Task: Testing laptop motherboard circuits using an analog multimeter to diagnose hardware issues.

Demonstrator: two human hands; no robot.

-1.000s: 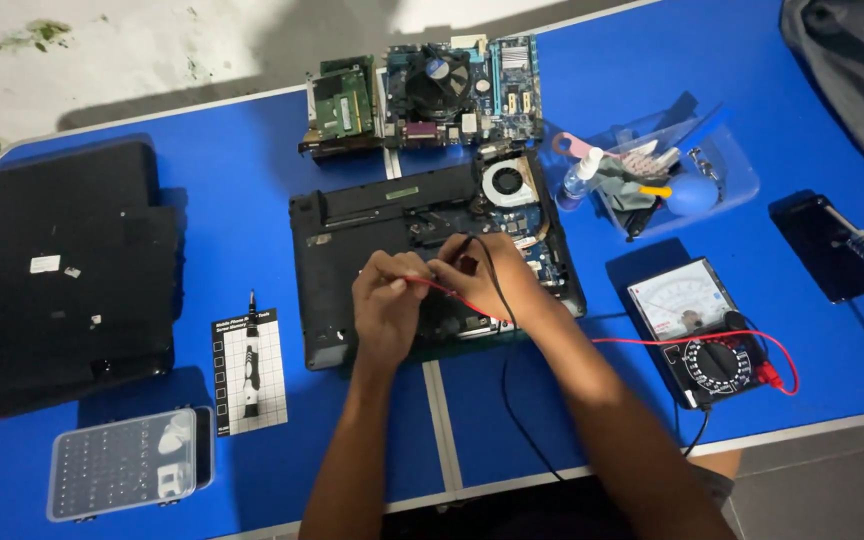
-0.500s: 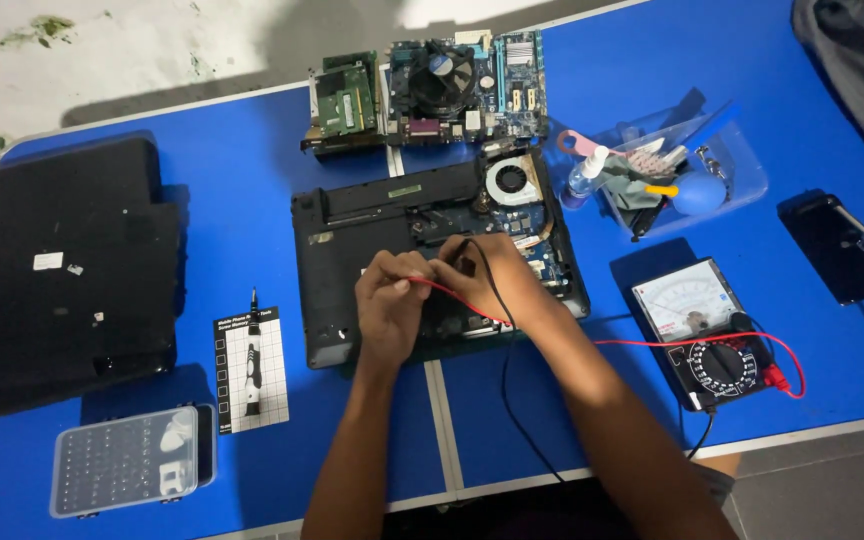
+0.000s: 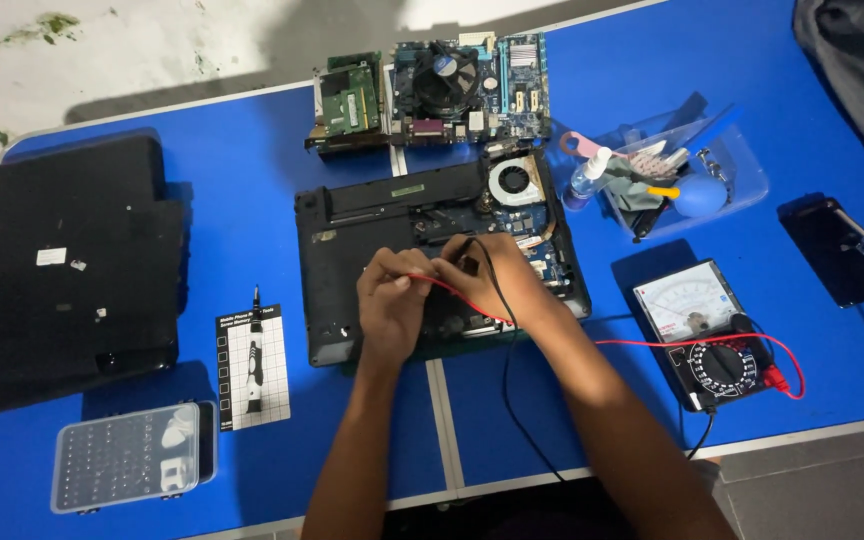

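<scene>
Probes (image 3: 432, 282) stay pinched in both hands over the laptop (image 3: 352, 250), unmoved.

An electronics repair bench. On a blue table (image 3: 252, 200): an opened laptop chassis (image 3: 352, 260) at centre, bare circuit boards (image 3: 432, 90) by the far edge, an analogue multimeter (image 3: 702, 330) at right, a screw organiser box (image 3: 122, 460) at the near left corner.

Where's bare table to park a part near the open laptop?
Bare blue table between the black lid panel and opened laptop; also front edge between the bit case and left hand. Crowded right: parts tray, multimeter, its leads.
</scene>
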